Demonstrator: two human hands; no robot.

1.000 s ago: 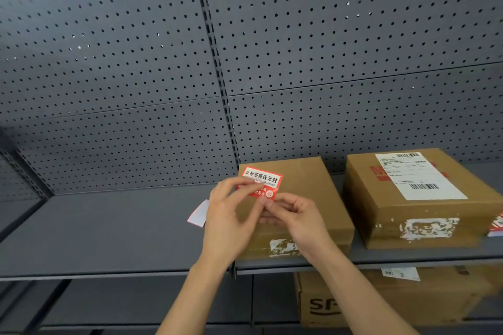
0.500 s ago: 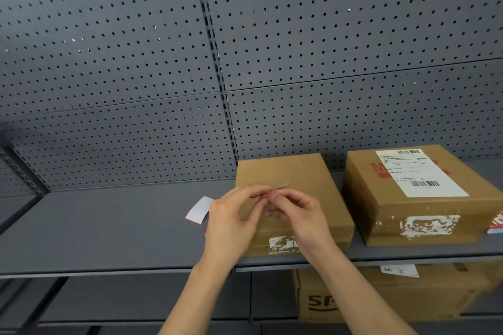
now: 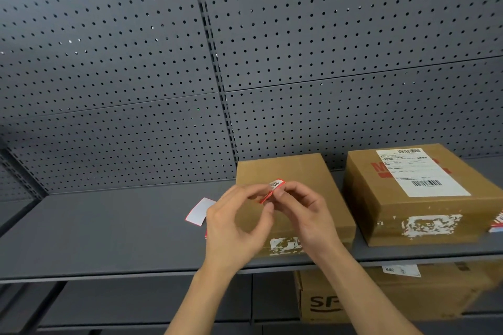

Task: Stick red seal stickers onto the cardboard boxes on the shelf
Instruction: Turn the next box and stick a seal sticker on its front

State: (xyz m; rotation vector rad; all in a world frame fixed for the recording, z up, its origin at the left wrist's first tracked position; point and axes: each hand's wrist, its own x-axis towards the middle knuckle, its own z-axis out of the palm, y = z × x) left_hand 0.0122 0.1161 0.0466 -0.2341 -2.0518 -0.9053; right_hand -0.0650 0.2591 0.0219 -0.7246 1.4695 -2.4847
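Left of the plain box, the shelf runs wide and open, only a flat white slip lying on it near the box. The labelled box stands just beside on the right, a narrow gap between them. The pegboard wall closes the back. Over the plain box's front, the left hand and right hand crowd together, pinching a red sticker

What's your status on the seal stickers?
Left hand and right hand pinch red seal sticker. Plain cardboard box behind, visible top bare. No obstruction seen.
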